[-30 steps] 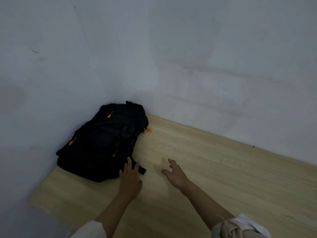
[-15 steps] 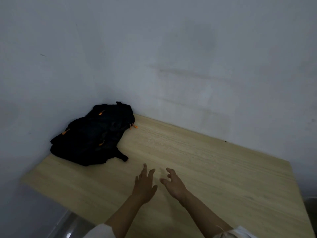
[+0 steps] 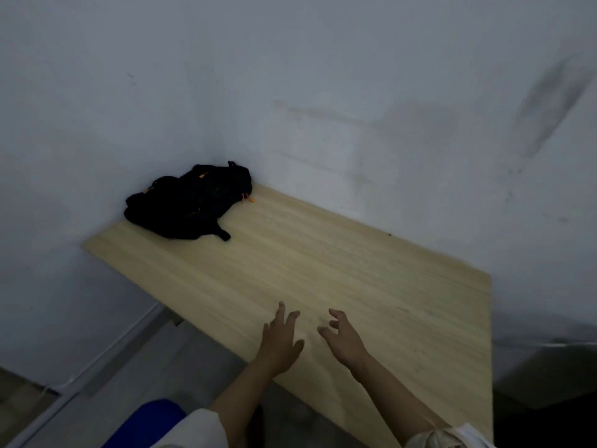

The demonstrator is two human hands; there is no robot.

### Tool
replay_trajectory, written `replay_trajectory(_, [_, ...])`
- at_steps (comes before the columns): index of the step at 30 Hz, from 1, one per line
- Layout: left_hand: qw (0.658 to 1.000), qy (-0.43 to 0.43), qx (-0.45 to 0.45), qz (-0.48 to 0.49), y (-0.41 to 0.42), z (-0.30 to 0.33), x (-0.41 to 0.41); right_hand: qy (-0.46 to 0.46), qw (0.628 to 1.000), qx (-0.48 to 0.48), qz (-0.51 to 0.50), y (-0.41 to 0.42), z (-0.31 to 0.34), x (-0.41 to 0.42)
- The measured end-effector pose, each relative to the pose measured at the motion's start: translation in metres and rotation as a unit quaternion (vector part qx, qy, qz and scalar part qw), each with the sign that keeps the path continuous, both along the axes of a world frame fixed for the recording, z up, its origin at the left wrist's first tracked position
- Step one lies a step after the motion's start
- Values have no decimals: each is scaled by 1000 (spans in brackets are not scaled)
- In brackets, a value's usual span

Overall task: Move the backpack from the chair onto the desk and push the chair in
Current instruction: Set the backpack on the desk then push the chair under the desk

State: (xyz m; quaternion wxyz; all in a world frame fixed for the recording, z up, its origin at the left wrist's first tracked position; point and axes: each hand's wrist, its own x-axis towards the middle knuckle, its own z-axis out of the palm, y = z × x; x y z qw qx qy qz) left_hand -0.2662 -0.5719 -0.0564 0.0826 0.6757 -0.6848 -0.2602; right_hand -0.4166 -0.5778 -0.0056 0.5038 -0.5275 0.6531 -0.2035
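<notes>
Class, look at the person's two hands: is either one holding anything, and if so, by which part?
Nothing is held. The left hand and right hand are open over the desk, apart from the backpack in the far corner.

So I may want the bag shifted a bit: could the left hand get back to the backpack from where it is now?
Probably yes. The left hand is open and empty above the desk, and only bare wood lies between it and the backpack in the far corner, though the arm would need a long stretch.
</notes>
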Motion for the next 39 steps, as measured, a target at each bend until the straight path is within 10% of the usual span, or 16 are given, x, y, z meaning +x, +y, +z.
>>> replay_trajectory(39, [984, 45, 52, 163, 396, -16, 203, -93, 994, 52, 22, 366, -18, 176])
